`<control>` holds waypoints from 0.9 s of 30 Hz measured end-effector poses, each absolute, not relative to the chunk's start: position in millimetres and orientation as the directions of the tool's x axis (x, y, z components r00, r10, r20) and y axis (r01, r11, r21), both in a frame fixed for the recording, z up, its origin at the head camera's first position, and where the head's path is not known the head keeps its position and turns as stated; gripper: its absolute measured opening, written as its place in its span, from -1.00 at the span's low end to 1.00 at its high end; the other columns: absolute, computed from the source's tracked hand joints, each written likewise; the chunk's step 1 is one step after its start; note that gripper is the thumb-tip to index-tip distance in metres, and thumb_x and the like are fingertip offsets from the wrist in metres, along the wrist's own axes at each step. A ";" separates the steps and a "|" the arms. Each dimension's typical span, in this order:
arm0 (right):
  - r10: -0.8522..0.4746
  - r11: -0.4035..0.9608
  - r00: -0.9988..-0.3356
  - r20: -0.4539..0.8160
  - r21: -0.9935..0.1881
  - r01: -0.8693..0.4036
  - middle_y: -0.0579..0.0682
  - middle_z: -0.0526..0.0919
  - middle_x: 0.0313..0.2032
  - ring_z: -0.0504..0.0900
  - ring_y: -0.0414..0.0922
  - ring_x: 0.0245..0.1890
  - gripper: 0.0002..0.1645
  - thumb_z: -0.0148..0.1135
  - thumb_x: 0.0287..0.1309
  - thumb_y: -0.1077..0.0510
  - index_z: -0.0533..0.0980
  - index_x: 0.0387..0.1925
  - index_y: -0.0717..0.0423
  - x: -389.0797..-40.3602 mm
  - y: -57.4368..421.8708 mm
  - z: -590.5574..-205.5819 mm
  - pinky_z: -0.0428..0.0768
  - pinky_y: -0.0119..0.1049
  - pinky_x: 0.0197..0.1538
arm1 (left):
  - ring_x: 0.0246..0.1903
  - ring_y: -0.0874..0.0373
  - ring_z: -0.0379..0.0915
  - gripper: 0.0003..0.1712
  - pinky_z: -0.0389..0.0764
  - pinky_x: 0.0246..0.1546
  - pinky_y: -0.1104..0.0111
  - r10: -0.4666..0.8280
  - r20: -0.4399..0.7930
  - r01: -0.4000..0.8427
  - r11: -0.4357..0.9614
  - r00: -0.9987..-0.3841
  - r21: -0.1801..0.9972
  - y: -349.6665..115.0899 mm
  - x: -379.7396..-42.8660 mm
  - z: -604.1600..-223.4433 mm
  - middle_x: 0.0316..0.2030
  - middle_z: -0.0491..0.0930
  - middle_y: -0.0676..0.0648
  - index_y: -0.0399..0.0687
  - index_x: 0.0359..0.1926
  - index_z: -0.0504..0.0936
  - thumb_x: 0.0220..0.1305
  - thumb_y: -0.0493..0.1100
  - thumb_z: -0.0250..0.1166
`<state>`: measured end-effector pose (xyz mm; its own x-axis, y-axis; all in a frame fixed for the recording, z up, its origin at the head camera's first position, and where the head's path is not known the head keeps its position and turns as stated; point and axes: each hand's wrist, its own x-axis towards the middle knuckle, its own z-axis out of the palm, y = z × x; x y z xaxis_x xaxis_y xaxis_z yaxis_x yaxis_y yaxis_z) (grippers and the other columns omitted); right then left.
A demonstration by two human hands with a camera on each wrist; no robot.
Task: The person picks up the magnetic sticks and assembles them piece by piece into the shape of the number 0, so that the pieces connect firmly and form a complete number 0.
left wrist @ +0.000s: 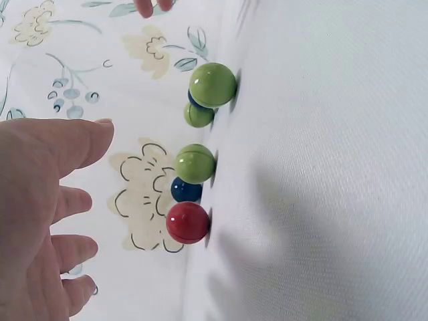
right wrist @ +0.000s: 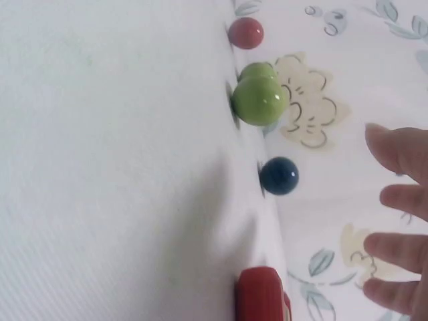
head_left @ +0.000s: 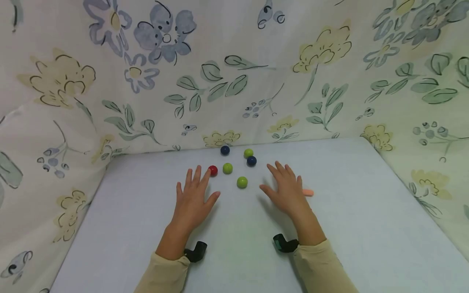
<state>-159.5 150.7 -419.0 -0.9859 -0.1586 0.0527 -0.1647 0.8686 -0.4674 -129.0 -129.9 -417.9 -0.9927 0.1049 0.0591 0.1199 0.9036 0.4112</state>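
Red ball (head_left: 214, 171): on the white tabletop (head_left: 110, 228), partly covered in the head view by a fingertip of the left hand (head_left: 191, 201); the left wrist view shows ball and hand apart.
Middle green ball (head_left: 227, 168): just right of the red ball.
Near green ball (head_left: 242, 182): right of the red ball and closer to the person.
Far green ball (head_left: 248, 153): right of the red ball and farther back.
Far blue ball (head_left: 225, 150): behind the red ball, slightly to its right, close to the floral cloth (head_left: 212, 112).
Right-hand blue ball (head_left: 251, 161): right of the red ball, a little farther back.
Left hand: nearest the red ball, raised over the tabletop, fingers straight and wide apart, holding nothing.
Right hand (head_left: 287, 193): well to the right of the red ball, raised, fingers spread wide with the thumb out, holding nothing.
Salmon-coloured bar (head_left: 308, 192): far right of the red ball, partly hidden behind the right hand; its full shape cannot be told.
Black wrist cameras (head_left: 196, 251): one on each wrist, nearer the person than the red ball.
Beige sleeves (head_left: 165, 272): nearest the person, on the near side of the red ball.
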 end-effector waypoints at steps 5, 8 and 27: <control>-0.153 0.856 -0.988 0.035 -0.494 -0.150 0.16 0.12 0.50 -0.05 0.26 0.50 -0.16 0.22 0.25 -0.21 0.22 0.46 -0.04 -160.4 163.5 -413.6 -0.11 0.52 0.30 | 0.54 -0.16 -0.40 -0.09 -0.21 0.35 -0.35 0.113 0.051 0.124 0.917 -0.992 0.379 -128.0 -129.0 -418.5 0.56 -0.13 -0.14 0.13 0.55 0.03 0.33 0.25 0.19; -0.138 0.851 -0.990 0.020 -0.510 -0.129 0.17 0.11 0.50 -0.06 0.27 0.50 -0.16 0.23 0.25 -0.20 0.21 0.46 -0.04 -161.3 173.8 -412.3 -0.12 0.53 0.29 | 0.54 -0.16 -0.42 -0.09 -0.22 0.35 -0.35 0.117 0.043 0.125 0.920 -0.992 0.371 -127.4 -128.8 -418.9 0.56 -0.13 -0.13 0.13 0.55 0.04 0.32 0.26 0.19; -0.088 0.827 -0.959 -0.271 -0.557 0.081 0.06 0.64 -0.07 0.51 0.03 -0.06 -0.67 0.40 0.10 -0.05 0.70 -0.14 0.01 -159.4 207.3 -411.4 0.60 -0.08 -0.08 | 0.31 -0.01 0.32 -0.29 0.34 0.32 0.02 0.212 -0.027 0.134 0.709 -0.977 0.692 -96.1 -151.7 -432.0 0.42 0.26 -0.03 0.19 0.45 0.27 0.33 0.01 0.29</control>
